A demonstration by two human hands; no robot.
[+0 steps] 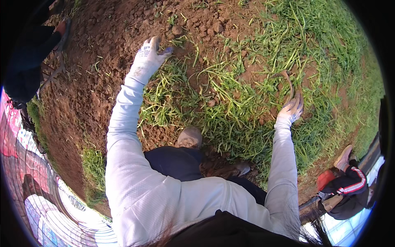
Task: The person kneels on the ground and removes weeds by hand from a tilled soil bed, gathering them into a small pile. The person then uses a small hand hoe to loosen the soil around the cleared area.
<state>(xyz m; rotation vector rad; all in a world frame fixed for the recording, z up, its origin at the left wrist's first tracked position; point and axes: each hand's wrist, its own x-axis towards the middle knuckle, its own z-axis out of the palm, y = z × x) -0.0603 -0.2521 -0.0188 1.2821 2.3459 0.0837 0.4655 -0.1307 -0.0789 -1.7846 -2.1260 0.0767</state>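
My left hand (151, 52), in a white glove with printing and a dirty coating, is over the brown soil (117, 55) at the upper left. Its thumb and fingers are apart, with nothing seen between them. A small green plant (179, 41) lies just beyond its fingertips. At the right, my right hand (292, 106), gloved alike, has its fingers around the handle end of a curved, rusty-brown tool (287, 80), perhaps a sickle. The tool's bent part reaches over cut green stems (228, 95) strewn on the ground between my hands.
My shoe (189, 137) stands on the soil at the edge of the greens. Denser green plants (333, 40) cover the upper right. A person (345, 191) in dark clothes is at the lower right, and another person (24, 61) is at the far left beside a metal frame.
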